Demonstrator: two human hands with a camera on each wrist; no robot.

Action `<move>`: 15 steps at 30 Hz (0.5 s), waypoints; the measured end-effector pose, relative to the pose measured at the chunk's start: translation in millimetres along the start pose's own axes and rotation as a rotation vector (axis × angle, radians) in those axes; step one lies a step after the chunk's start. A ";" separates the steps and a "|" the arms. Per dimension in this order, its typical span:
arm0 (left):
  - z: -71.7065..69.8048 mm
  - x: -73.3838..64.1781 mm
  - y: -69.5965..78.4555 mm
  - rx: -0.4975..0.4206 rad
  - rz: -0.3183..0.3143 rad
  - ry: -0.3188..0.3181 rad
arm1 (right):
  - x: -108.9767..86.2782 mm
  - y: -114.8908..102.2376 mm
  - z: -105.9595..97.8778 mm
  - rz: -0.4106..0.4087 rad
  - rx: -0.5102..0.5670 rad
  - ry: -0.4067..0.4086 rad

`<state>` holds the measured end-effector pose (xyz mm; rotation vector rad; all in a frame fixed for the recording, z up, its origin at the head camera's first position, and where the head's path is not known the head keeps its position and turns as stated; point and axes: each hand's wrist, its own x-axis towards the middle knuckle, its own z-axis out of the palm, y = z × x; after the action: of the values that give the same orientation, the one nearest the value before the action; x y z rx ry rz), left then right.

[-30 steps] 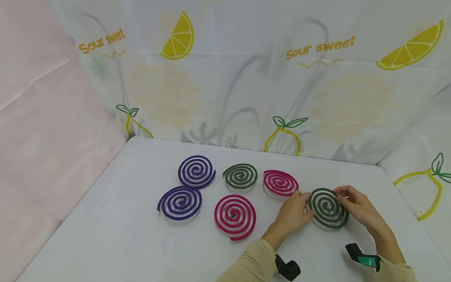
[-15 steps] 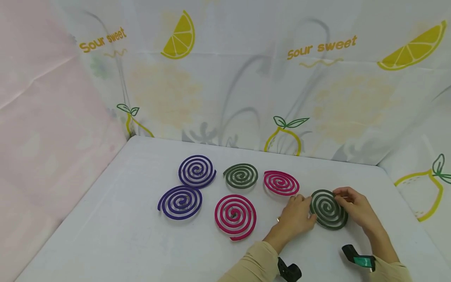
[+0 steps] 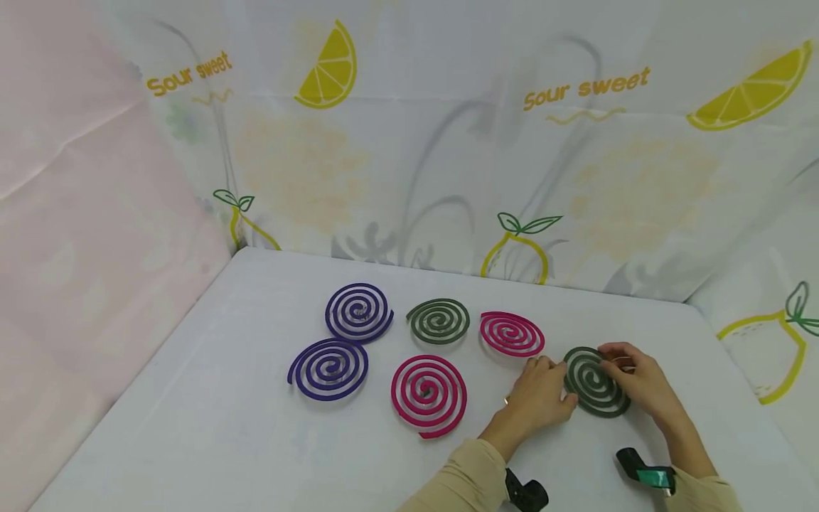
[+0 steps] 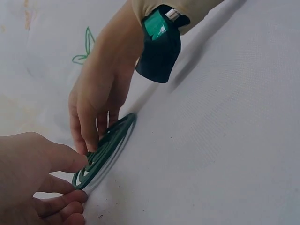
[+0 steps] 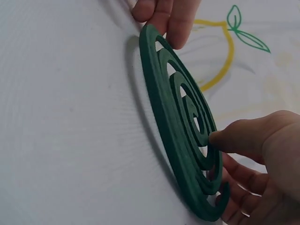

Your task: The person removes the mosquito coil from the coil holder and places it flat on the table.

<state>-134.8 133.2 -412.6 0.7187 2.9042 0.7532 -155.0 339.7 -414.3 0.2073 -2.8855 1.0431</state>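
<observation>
Green coil (image 5: 177, 136) sits toward the table's (image 3: 211, 441) right edge; leftward, two purple coils (image 3: 331, 368), another green coil (image 3: 439, 321) and two pink coils (image 3: 510, 333) show only in the head view. Left hand (image 3: 537, 395) pinches the first coil's left rim; right hand (image 3: 643, 380) pinches its right side, fingers (image 5: 248, 178) behind showing in the right wrist view.

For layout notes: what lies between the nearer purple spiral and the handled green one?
From the nearer purple spiral to the held green spiral, the head view shows the nearer pink spiral, then the left hand.
</observation>
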 end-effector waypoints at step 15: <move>-10.0 0.8 -0.7 -0.051 0.020 -0.067 | 1.2 3.0 8.6 -0.016 -0.022 0.070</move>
<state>-137.5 128.6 -404.1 0.7543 2.8112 0.7866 -156.8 336.3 -422.7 0.1882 -2.8268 0.9957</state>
